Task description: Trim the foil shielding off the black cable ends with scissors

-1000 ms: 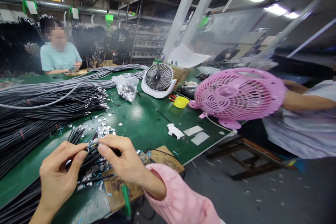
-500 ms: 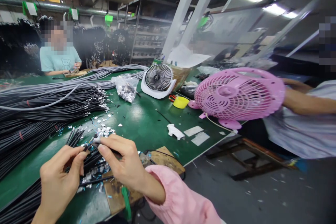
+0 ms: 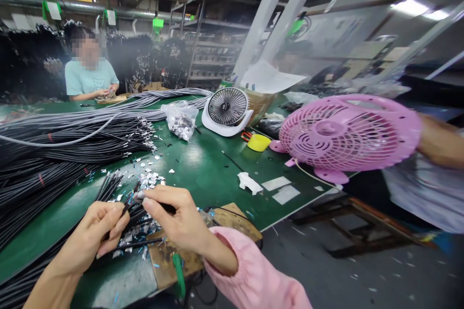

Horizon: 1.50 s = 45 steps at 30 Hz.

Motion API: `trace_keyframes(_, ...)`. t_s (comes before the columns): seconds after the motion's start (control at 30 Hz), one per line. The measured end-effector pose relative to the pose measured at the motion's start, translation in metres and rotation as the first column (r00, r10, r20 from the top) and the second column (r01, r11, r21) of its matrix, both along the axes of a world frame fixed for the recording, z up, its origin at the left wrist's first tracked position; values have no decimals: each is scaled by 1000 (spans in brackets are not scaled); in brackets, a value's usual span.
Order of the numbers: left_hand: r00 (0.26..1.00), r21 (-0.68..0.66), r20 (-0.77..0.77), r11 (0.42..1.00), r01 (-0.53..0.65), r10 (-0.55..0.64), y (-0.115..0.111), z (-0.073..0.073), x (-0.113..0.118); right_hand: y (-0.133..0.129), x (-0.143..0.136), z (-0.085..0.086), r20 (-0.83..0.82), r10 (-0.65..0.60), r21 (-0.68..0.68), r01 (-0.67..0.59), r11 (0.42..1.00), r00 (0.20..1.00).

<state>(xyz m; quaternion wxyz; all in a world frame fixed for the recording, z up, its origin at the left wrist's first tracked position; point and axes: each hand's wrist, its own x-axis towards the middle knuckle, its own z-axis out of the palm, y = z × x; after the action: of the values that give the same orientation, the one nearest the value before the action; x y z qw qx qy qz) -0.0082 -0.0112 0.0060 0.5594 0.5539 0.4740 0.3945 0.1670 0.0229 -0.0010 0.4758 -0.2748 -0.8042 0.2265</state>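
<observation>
My left hand [image 3: 99, 231] is closed on a black cable near its stripped end [image 3: 131, 199]. Close beside it on the right, my right hand [image 3: 177, 215] pinches at the cable's tip, where thin colored wires show; a fingertip looks covered in grey. Exactly what the right fingers hold is too small to tell. Under and behind both hands lie black cables [image 3: 108, 186] and silvery foil scraps [image 3: 150, 178] mixed with blue bits. A worn wooden board [image 3: 232, 217] is below my right hand at the table's edge.
Bundled black cables [image 3: 72, 147] cover the left of the green table [image 3: 203, 169]. Farther back are a plastic bag [image 3: 182, 120], a white fan [image 3: 227, 108] and yellow tape [image 3: 258, 143]. A pink fan [image 3: 344, 130] stands at right near a person's arm. Another person [image 3: 90, 79] sits across.
The view has shifted, so the scene sits farther right. My left hand has turned and its fingers have curled more tightly around the cable. My right hand keeps its pinch near the tip.
</observation>
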Motion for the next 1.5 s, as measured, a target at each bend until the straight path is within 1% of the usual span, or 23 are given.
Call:
trace_keyframes(0.1,998,18,21,998,-59,58,0,-1,-1,2,1,-1,-37,-26,-56,23,998,999)
trace_keyframes(0.2,984,115,-23,978,-172,176,1,-3,0,3,1,-3,-122,-109,-133,93,987,987)
trace_keyframes(0.33,955,232,-117,942,-241,273,0,-6,2,3,-1,-3,-138,-74,-206,44,977,988)
trace_keyframes(0.5,909,439,-236,872,-215,343,0,-5,3,6,-2,-8,-108,20,-73,-28,997,994)
trace_keyframes(0.6,905,463,-297,875,-143,305,3,0,3,7,0,-9,-105,50,-57,-56,997,993)
trace_keyframes(0.73,909,462,-342,885,-59,238,4,5,1,7,0,-3,-91,80,-176,-95,980,993)
trace_keyframes(0.83,892,524,-372,851,-27,257,2,6,1,6,-1,1,-115,78,-364,-115,924,990)
trace_keyframes(0.9,876,562,-380,827,-36,296,1,5,1,6,-3,0,-119,63,-414,-107,904,991)
trace_keyframes(0.97,868,556,-367,827,-83,334,1,1,2,7,-3,-5,-103,42,-303,-72,950,994)
trace_keyframes(1.03,870,510,-344,848,-143,354,3,-2,3,8,-4,-11,-65,15,-92,-21,996,998)
trace_keyframes(1.1,872,465,-322,864,-193,368,4,-5,5,10,-4,-16,-4,-4,66,4,998,1000)
trace_keyframes(1.13,873,449,-316,869,-208,372,5,-5,5,10,-5,-16,14,-1,89,0,996,1000)
trace_keyframes(1.17,878,435,-307,874,-214,368,6,-5,6,10,-5,-16,6,12,62,-12,998,1000)
trace_keyframes(1.2,888,427,-292,879,-212,356,7,-4,6,9,-6,-14,-36,42,-17,-42,999,998)
trace_keyframes(1.23,904,425,-272,884,-194,330,7,-3,5,8,-7,-12,-117,83,-145,-100,984,990)
trace_keyframes(1.27,923,430,-250,887,-166,294,7,-1,5,7,-8,-9,-227,126,-303,-193,933,966)
trace_keyframes(1.3,940,442,-228,887,-133,254,7,0,3,6,-10,-6,-348,162,-461,-319,828,923)
trace_keyframes(1.33,955,459,-205,882,-102,217,8,1,2,5,-11,-3,-458,176,-585,-445,679,871)
trace_keyframes(1.37,965,479,-182,874,-82,190,8,2,1,4,-13,0,-545,170,-657,-544,521,821)
trace_keyframes(1.4,970,497,-162,864,-78,181,8,1,1,3,-15,1,-601,140,-692,-600,401,787)
trace_keyframes(1.43,971,514,-142,852,-95,194,8,0,0,3,-17,2,-622,93,-711,-610,350,778)
trace_keyframes(1.47,966,532,-120,836,-132,229,9,-2,1,3,-18,3,-617,36,-725,-585,363,786)
trace_keyframes(1.5,956,549,-101,817,-177,275,9,-4,2,3,-20,3,-602,-30,-735,-539,412,798)
